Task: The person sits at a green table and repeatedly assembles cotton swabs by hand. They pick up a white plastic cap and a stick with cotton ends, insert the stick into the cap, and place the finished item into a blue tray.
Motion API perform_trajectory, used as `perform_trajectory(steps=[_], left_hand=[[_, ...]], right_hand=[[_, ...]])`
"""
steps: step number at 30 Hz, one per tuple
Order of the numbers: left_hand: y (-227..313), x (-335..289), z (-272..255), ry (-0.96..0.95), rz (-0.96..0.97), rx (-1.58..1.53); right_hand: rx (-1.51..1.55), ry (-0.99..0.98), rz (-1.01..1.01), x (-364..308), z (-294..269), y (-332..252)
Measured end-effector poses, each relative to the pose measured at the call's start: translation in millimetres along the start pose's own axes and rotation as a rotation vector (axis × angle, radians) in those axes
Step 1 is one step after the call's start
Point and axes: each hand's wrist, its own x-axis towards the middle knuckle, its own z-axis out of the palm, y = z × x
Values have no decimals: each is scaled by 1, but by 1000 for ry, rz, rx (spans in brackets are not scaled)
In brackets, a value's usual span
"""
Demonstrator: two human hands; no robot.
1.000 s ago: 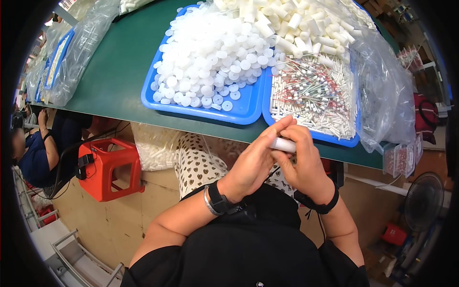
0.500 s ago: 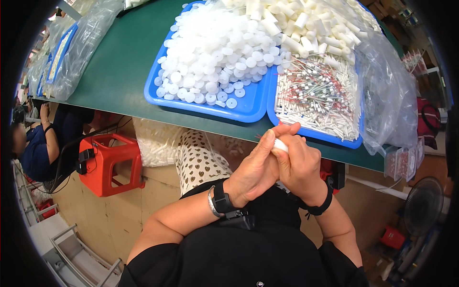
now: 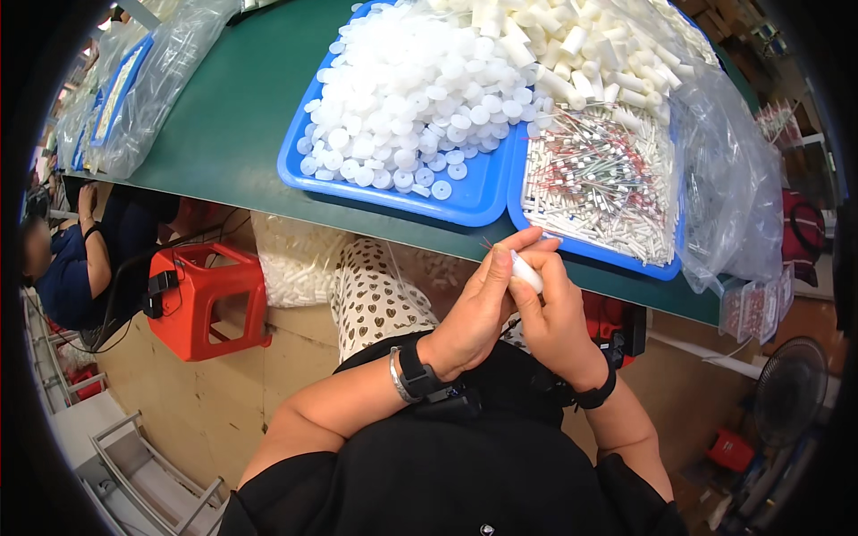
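Observation:
My two hands meet in front of the table's near edge. My right hand (image 3: 559, 326) is closed on a short white plastic cylinder (image 3: 527, 272), its thumb and forefinger along the sides. Pressed up beside it is my left hand (image 3: 474, 308), thumb against fingers at the cylinder's upper end. Thin reddish wires (image 3: 487, 243) stick out past the left thumb; the rest of that wired piece is hidden. Just beyond lies a blue tray (image 3: 514, 210) with small white tubes and red and grey wired pieces (image 3: 599, 170).
Another blue tray (image 3: 483, 201) holds a heap of translucent white discs (image 3: 402, 107). Cream-white cylinders (image 3: 590, 54) pile up behind. Clear plastic bags (image 3: 728, 179) flank the green table (image 3: 223, 125). A red stool (image 3: 210, 295) and a seated person (image 3: 67, 268) are at left, a black fan (image 3: 791, 384) at right.
The white cylinder shows more between my fingers and now slants down to the right. My right fingers have loosened around it. The view has shifted slightly.

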Motion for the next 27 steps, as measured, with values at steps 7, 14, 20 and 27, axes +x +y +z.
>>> perform_trajectory(steps=[7, 14, 20, 27], left_hand=[[14, -5, -11, 37, -22, -55], [-2, -20, -20, 183, -9, 5], [15, -34, -49, 339, -346, -38], [44, -36, -57, 333, -400, 108]], right_hand=[[905, -359, 633, 7, -11, -7], [-312, -210, -33, -5, 19, -8], [-491, -163, -213, 4, 20, -4], [-680, 200, -172, 40, -60, -6]])
